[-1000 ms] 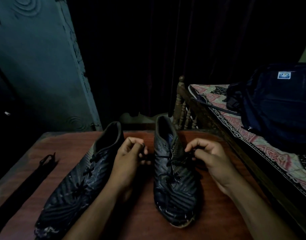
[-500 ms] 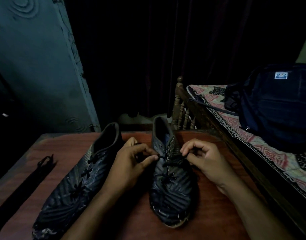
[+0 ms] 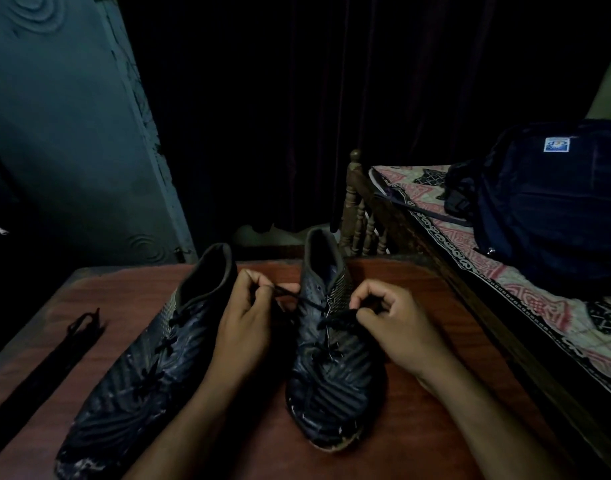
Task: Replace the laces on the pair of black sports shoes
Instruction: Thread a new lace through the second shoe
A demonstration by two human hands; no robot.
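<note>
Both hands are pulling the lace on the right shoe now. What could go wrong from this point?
1. The left hand and right hand only pinch the lace; it may slip out.
2. Nothing holds the right shoe, so pulling could drag it across the table.
3. Dim light hides the eyelets; one may be missed.

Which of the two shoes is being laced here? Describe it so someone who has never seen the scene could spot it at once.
Start at the reddish wooden table beside the bed. Two black sports shoes lie on it; take the right shoe, the one nearer the bed. Unlike the left shoe, it sits between both hands, the left hand and the right hand each pinching its lace.
</note>
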